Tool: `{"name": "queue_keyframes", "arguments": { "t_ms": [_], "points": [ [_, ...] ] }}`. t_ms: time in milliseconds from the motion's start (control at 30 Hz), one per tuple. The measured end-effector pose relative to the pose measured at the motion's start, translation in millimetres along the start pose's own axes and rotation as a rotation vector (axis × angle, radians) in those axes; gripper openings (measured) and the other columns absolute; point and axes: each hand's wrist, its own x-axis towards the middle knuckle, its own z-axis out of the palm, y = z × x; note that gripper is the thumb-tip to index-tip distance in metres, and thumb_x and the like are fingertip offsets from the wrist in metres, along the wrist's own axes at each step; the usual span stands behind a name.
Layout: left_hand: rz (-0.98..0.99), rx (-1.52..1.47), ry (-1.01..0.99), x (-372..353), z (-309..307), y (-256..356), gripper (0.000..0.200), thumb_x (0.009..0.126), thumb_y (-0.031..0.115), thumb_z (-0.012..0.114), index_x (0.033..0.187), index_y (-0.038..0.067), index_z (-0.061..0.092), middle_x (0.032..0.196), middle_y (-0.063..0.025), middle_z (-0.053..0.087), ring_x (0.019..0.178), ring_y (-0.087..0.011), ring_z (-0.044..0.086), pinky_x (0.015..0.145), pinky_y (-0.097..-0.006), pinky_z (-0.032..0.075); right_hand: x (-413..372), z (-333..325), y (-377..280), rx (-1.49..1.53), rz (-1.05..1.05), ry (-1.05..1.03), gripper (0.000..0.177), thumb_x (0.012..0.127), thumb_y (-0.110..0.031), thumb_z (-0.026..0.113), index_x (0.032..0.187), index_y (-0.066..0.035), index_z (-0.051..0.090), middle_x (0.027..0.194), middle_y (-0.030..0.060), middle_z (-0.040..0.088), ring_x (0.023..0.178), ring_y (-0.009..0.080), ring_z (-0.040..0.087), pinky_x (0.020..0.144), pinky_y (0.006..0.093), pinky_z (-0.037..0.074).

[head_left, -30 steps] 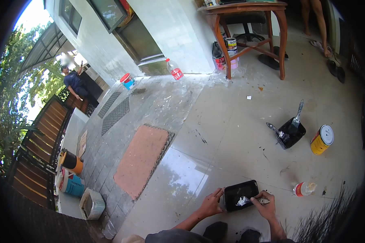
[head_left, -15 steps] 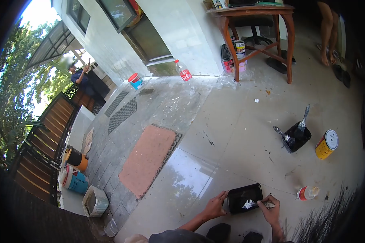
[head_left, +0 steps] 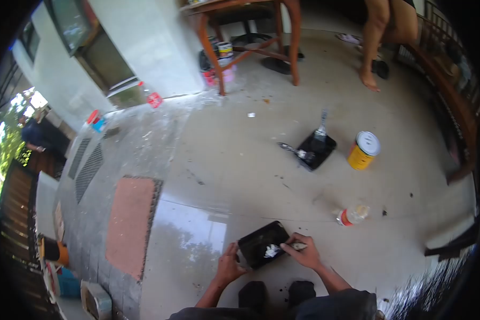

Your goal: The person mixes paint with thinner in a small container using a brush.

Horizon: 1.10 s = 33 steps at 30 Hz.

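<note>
My left hand (head_left: pixel 231 265) grips the near left edge of a black paint tray (head_left: pixel 254 239) on the glossy floor, its fingers closed at the rim. In my right hand (head_left: pixel 305 253) is a paintbrush (head_left: pixel 298 246), pinched by its pale handle over the tray's right side. Its bristle end is hard to make out against a patch of white paint (head_left: pixel 272 250) in the tray. Farther off, a second black tray (head_left: pixel 320 156) holds two paint-smeared brushes (head_left: pixel 320 130). A yellow paint can (head_left: pixel 364 151) with a pale lid stands right of it.
A plastic bottle (head_left: pixel 353 215) with a red label lies beyond my right hand. A reddish mat (head_left: pixel 128 224) is on the left. At the back stand a wooden table (head_left: pixel 243 52) and a red-labelled bottle (head_left: pixel 153 98). A person's bare legs (head_left: pixel 375 42) are at upper right, another person (head_left: pixel 45 136) at far left.
My view has swung right, so the scene shifts left. Both hands remain at the tray with the brush. At upper right, the bare legs have stepped apart; the far person's raised arms are lowered.
</note>
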Motion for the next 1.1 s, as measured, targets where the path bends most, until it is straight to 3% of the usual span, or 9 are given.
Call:
{"name": "queue_keyframes", "arguments": {
  "t_ms": [67,267,367,400,567,667,767,933,1100],
  "points": [
    [0.052,0.005,0.083,-1,-1,6,0.097,0.048,0.021,0.096,0.133,0.000,0.054,0.120,-0.0149,0.059,0.084,-0.0291,0.067,0.076,-0.0383,0.057,1,0,-7,0.007,-0.008,-0.003,0.019,0.089,-0.017,0.076,0.085,-0.001,0.066,0.069,0.0067,0.066,0.067,0.0092,0.062,0.063,0.0282,0.049],
    [0.195,0.038,0.137,5,-1,11,0.091,0.046,0.016,0.096,0.126,-0.004,0.057,0.119,-0.0179,0.060,0.091,-0.0322,0.068,0.075,-0.0360,0.059,-4,-5,-5,0.018,-0.009,-0.017,0.019,0.089,-0.016,0.076,0.086,-0.001,0.065,0.070,0.0062,0.066,0.067,0.0101,0.062,0.063,0.0283,0.050],
    [0.056,-0.036,0.080,5,1,10,0.091,0.046,0.015,0.095,0.126,-0.005,0.057,0.118,-0.0193,0.060,0.099,-0.0344,0.066,0.080,-0.0376,0.059,-2,-4,-7,0.016,-0.036,-0.004,0.019,0.090,-0.016,0.075,0.086,-0.001,0.065,0.068,0.0046,0.064,0.065,0.0087,0.060,0.062,0.0275,0.049],
    [0.095,0.007,0.088,6,3,5,0.092,0.045,0.014,0.095,0.127,-0.004,0.056,0.118,-0.0190,0.060,0.103,-0.0347,0.065,0.083,-0.0396,0.057,-2,-3,-6,0.025,-0.055,0.002,0.019,0.091,-0.016,0.075,0.086,-0.002,0.064,0.067,0.0031,0.064,0.064,0.0072,0.059,0.060,0.0264,0.048],
    [0.074,-0.022,0.086,1,4,3,0.091,0.045,0.012,0.094,0.127,-0.003,0.056,0.117,-0.0171,0.059,0.095,-0.0330,0.064,0.080,-0.0405,0.056,-2,-1,-5,0.057,-0.090,0.017,0.019,0.094,-0.018,0.072,0.085,-0.003,0.064,0.066,-0.0004,0.061,0.061,0.0055,0.057,0.056,0.0244,0.045],
    [0.034,-0.038,0.092,-1,6,3,0.091,0.045,0.012,0.093,0.127,-0.002,0.056,0.116,-0.0163,0.059,0.089,-0.0300,0.064,0.078,-0.0397,0.055,-3,-4,-8,0.199,0.163,-0.041,0.023,0.097,-0.020,0.069,0.084,-0.003,0.063,0.067,0.0016,0.062,0.061,0.0056,0.056,0.055,0.0249,0.045],
    [0.052,-0.070,0.085,2,3,13,0.092,0.045,0.012,0.093,0.128,-0.003,0.056,0.116,-0.0151,0.059,0.085,-0.0277,0.064,0.077,-0.0382,0.055,-4,-4,3,0.355,0.233,0.021,0.025,0.100,-0.023,0.065,0.083,-0.005,0.059,0.065,-0.0020,0.058,0.058,0.0038,0.053,0.052,0.0226,0.041],
    [0.089,-0.057,0.118,3,5,7,0.093,0.045,0.012,0.094,0.129,-0.003,0.056,0.118,-0.0139,0.059,0.084,-0.0257,0.064,0.076,-0.0360,0.055,0,-15,2,0.422,0.202,0.171,0.025,0.100,-0.021,0.066,0.083,-0.004,0.058,0.065,-0.0031,0.057,0.057,0.0043,0.053,0.049,0.0217,0.040],
    [0.079,-0.095,0.091,6,6,4,0.094,0.044,0.010,0.094,0.129,-0.004,0.056,0.122,-0.0155,0.058,0.082,-0.0252,0.063,0.076,-0.0361,0.055,9,-21,1,0.190,0.083,0.148,0.018,0.097,-0.016,0.067,0.088,-0.002,0.061,0.067,-0.0007,0.060,0.056,0.0046,0.053,0.049,0.0217,0.041]
  ]
}}
